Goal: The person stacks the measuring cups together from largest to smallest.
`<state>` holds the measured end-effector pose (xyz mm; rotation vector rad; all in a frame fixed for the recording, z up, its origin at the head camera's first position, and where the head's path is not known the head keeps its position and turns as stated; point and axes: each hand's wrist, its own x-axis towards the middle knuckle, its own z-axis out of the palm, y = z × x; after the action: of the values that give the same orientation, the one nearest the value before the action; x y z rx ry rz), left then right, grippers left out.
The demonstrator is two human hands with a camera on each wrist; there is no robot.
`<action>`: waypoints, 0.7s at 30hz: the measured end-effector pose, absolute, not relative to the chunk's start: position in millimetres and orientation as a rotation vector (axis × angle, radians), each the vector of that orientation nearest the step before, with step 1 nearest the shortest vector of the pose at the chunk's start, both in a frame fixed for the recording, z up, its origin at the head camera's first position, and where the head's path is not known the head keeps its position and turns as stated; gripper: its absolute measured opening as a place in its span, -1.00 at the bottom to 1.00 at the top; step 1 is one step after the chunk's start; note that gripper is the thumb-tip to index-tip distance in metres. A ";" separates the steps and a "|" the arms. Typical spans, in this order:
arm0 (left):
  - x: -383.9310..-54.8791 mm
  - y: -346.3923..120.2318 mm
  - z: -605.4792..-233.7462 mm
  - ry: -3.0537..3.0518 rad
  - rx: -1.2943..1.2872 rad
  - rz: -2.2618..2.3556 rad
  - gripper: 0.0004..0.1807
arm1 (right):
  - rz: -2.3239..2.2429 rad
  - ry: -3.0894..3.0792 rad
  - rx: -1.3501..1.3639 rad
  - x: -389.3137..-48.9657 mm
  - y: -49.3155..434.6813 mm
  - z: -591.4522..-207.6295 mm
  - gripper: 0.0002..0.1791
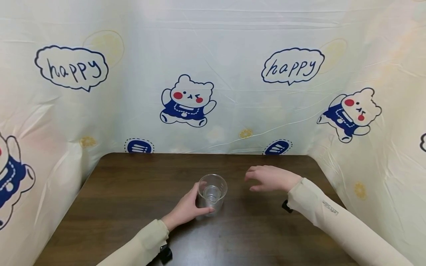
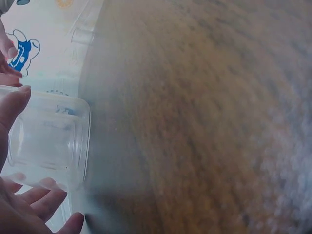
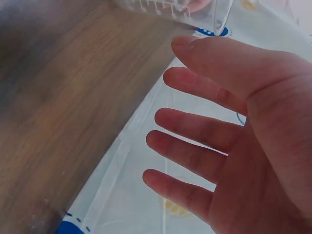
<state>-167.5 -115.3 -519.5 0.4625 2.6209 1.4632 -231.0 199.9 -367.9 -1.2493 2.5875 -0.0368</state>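
A clear beaker point(image 1: 213, 192) stands on the brown table a little below the middle of the head view. My left hand point(image 1: 186, 207) grips it from the left, thumb on the near side and fingers round the far side. Inside the beaker a smaller round outline shows; I cannot tell whether it is liquid or a second vessel. Graduation marks appear on the beaker point(image 3: 161, 10) in the right wrist view. To its right, apart from it, my right hand point(image 1: 271, 178) hovers over the table with fingers spread and holds nothing.
The dark wooden table point(image 1: 126, 192) has rounded far corners. A pale printed cloth point(image 1: 233, 111) with bears and "happy" bubbles hangs behind it and along both sides. Black straps with small devices show under both wrists.
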 end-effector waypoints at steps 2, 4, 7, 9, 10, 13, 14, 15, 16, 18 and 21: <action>-167.6 -115.8 -519.7 2.618 0.455 1.460 0.02 | -0.049 2.591 -1.227 -230.7 204.2 -368.9 -0.70; -167.0 -116.2 -519.5 2.617 0.455 1.460 0.02 | -0.061 2.594 -1.200 -229.9 208.4 -369.3 -0.71; -166.3 -116.8 -519.5 2.613 0.456 1.468 0.02 | -0.074 2.597 -1.175 -228.8 214.1 -369.8 -0.71; -165.4 -117.0 -519.4 2.613 0.450 1.469 0.02 | -0.075 2.599 -1.154 -228.7 217.8 -370.9 -0.72; -165.4 -117.1 -519.8 2.613 0.449 1.470 0.02 | -0.073 2.598 -1.148 -228.9 219.8 -371.3 -0.71; -164.8 -116.8 -521.0 2.619 0.448 1.466 0.02 | -0.071 2.598 -1.113 -229.2 226.4 -373.3 -0.72; -164.8 -116.7 -521.3 2.623 0.449 1.463 0.02 | -0.072 2.599 -1.103 -229.3 229.2 -374.1 -0.73; -164.9 -116.7 -521.6 2.623 0.451 1.463 0.02 | -0.070 2.601 -1.100 -229.7 232.4 -375.2 -0.73; -165.2 -116.7 -521.8 2.622 0.454 1.464 0.02 | -0.070 2.604 -1.101 -230.1 235.5 -376.0 -0.73; -165.7 -116.8 -520.9 2.621 0.458 1.465 0.02 | -0.074 2.614 -1.096 -230.6 242.2 -377.6 -0.74; -167.3 -117.1 -519.5 2.622 0.467 1.461 0.02 | -0.071 2.628 -1.084 -231.2 251.6 -379.8 -0.74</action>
<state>-167.3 -117.1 -519.5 0.4669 2.6221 1.4611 -231.2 251.6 -379.8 -1.0836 2.6284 -0.0712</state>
